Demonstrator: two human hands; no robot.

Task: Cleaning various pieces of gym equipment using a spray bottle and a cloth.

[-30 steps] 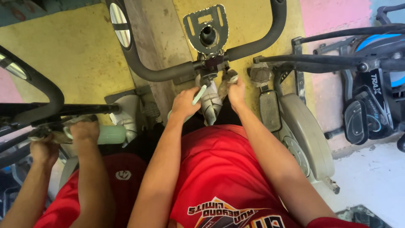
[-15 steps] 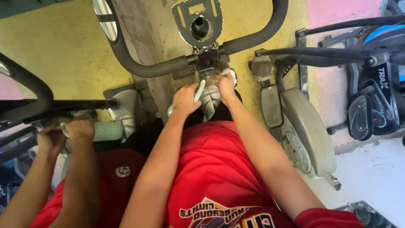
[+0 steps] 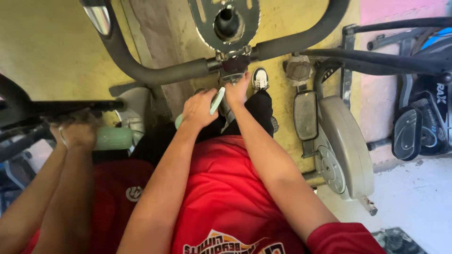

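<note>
The view looks straight down over a red shirt (image 3: 226,197) at an exercise bike. The left hand (image 3: 200,109), just left of the frame's centre, is closed around a pale green tool handle (image 3: 217,100) that slants up and to the right toward the bike's stem; its grip is tight on that handle, with the fingers curled over it. The right hand (image 3: 238,89) sits just beside it, slightly higher in the frame, pressed against the dark clamp (image 3: 234,66) where the handlebar meets the stem. Its fingers fold around the post below the clamp, but whether they pinch a small part there cannot be told. The two hands nearly touch.

The curved black handlebar (image 3: 160,73) sweeps across the upper half of the frame, with a grey mounting plate (image 3: 226,21) above the clamp at top centre. A white shoe (image 3: 260,79) shows just right of the right hand, above a black trouser leg (image 3: 259,110).

At the left edge, another person's hands (image 3: 77,134) hold a second bike's bar beside a pale green cylinder (image 3: 113,138). Right of centre stands a beige flywheel housing (image 3: 346,146) with a black pedal (image 3: 306,115).
</note>
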